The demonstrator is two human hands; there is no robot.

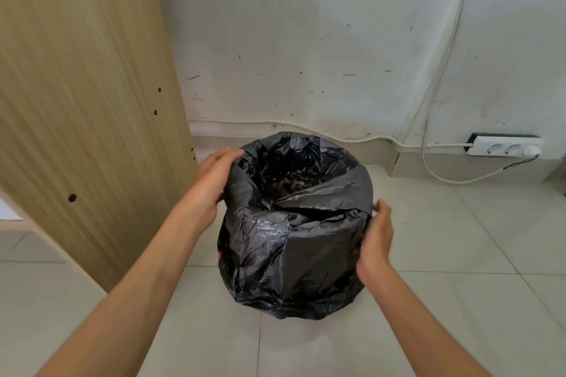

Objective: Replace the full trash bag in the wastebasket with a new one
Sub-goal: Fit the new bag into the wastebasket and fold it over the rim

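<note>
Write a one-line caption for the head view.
Left hand and right hand at opposite sides of an open black trash bag standing on a tiled floor beside a wooden panel.
</note>
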